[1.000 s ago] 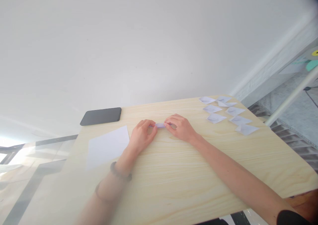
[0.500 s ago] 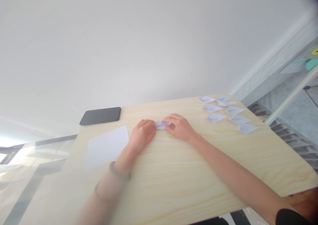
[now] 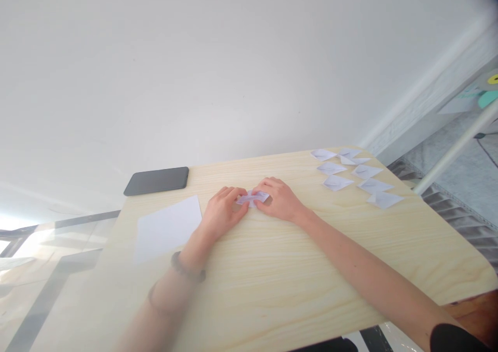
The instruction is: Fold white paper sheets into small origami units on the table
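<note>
The left hand (image 3: 222, 211) and the right hand (image 3: 279, 199) both pinch 1 small folded paper (image 3: 252, 197) between their fingertips, on the wooden table (image 3: 295, 269). 7 folded pieces (image 3: 352, 178) lie at the far right.

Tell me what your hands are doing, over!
Left hand and right hand both pinching one small folded paper on the table. Seven folded pieces far right. Nothing in the way.
</note>
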Demonstrator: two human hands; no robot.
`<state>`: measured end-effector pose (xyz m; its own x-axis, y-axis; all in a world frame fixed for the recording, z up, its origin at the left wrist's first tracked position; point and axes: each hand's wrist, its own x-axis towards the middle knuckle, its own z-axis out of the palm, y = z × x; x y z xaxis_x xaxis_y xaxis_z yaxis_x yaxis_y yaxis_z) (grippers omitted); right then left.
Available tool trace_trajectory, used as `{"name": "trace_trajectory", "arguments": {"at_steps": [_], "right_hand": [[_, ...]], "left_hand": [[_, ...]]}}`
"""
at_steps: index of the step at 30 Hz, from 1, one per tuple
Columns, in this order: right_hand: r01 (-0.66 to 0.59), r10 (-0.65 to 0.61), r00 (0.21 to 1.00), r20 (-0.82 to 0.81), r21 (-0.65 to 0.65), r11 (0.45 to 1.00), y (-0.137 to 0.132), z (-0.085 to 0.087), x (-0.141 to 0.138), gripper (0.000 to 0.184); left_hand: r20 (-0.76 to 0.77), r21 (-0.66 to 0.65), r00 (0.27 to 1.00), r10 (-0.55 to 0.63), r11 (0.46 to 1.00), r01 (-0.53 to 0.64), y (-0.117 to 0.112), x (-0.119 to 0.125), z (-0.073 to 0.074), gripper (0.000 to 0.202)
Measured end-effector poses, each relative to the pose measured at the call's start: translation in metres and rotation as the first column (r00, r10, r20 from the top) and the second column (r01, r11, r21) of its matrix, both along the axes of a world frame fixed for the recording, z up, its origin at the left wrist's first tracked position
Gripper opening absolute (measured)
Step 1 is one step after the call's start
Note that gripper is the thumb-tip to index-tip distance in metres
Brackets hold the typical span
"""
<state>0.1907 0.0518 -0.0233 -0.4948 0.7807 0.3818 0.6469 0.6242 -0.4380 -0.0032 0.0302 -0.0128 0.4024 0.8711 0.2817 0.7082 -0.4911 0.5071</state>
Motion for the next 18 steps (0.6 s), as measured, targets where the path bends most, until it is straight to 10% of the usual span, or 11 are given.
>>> {"name": "trace_trajectory", "arguments": {"at_steps": [18], "right_hand": [[-0.025, 0.025, 1.0, 0.003, -0.061, 0.998, -0.001, -0.004, -0.001, 0.018]], "left_hand": [[-0.187, 0.03, 0.979, 0.076, 0.997, -0.071, -0.002, 0.01, 0.001, 0.02]]}}
